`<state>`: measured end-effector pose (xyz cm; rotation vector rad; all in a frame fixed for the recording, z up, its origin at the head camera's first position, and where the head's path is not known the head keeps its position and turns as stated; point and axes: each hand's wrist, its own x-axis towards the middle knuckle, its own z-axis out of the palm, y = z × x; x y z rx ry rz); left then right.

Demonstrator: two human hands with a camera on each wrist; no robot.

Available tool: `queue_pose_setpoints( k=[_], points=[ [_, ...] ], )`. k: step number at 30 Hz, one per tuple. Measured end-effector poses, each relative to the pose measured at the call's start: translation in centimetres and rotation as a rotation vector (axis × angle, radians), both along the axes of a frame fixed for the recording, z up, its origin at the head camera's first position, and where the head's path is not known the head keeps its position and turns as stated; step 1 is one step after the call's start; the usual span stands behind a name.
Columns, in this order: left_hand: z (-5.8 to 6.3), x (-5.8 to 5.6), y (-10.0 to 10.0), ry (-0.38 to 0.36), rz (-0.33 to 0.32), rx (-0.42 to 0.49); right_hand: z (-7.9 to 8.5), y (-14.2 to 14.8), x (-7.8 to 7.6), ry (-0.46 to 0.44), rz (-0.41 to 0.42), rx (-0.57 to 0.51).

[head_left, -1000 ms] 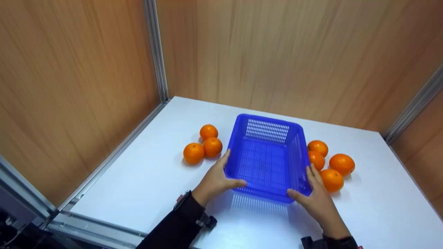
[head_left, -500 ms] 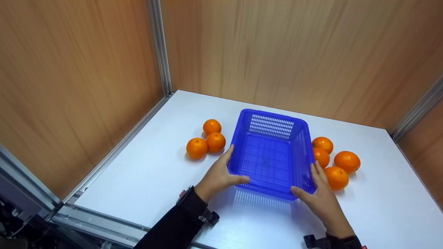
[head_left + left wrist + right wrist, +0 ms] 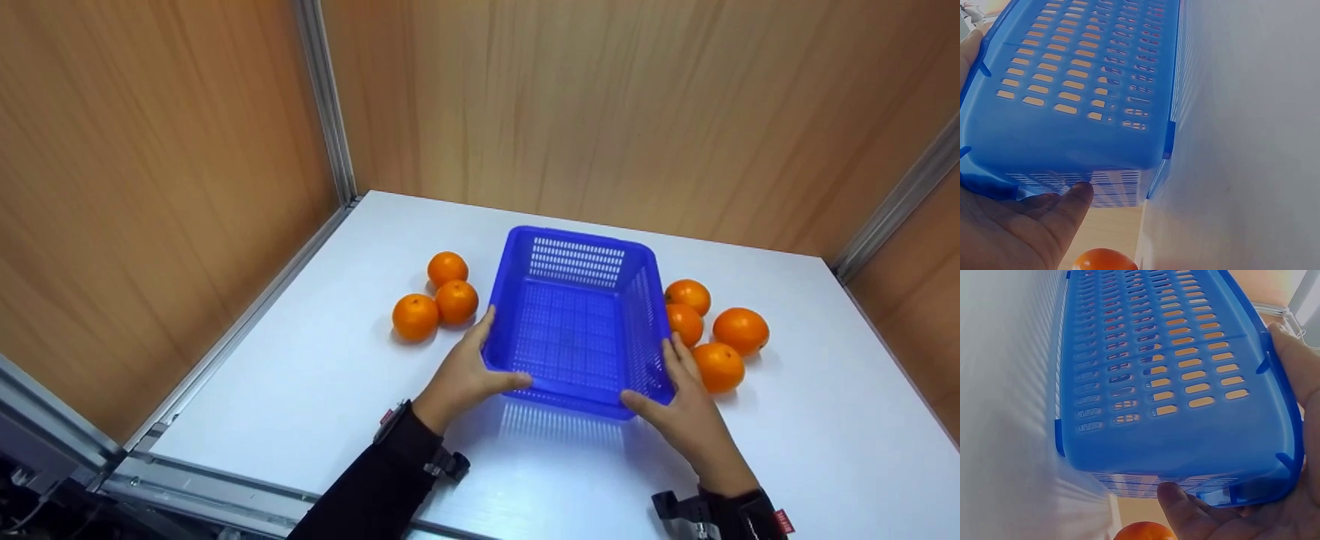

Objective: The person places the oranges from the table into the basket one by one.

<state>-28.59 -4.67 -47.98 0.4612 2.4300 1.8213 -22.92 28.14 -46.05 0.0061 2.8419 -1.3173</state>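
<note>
A blue plastic basket with slotted walls sits between both hands on the white table, its inside bare. My left hand holds its near left corner, thumb over the front rim and fingers along the side. At the near right corner my right hand grips in the same way. Both wrist views show the slotted end wall close up, with fingertips against the long sides. Three oranges lie left of the basket. Several more oranges are grouped on its right, one partly hidden by the basket wall.
The white tabletop is bounded by wood-grain panels at the back and sides. Metal frame rails run along the left and front edges. Black cuffs with wrist cameras sit on both forearms.
The head view shifts slightly, moving the whole scene in frame. Hands, basket and oranges keep their places relative to one another.
</note>
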Motion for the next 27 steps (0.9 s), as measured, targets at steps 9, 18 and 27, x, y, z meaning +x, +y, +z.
queue_pose_setpoints(
  k=[9, 18, 27],
  points=[
    [0.3, -0.1, -0.1, 0.005, 0.0, 0.002, 0.3, -0.1, -0.2, 0.001, -0.009, -0.001],
    [0.2, -0.1, -0.1, -0.022, 0.009, -0.004, 0.1, 1.1, 0.0, 0.109, -0.066, -0.169],
    [0.2, 0.1, 0.0, -0.034, 0.004, 0.009, 3.8, 5.9, -1.6, 0.169, -0.312, -0.026]
  ],
)
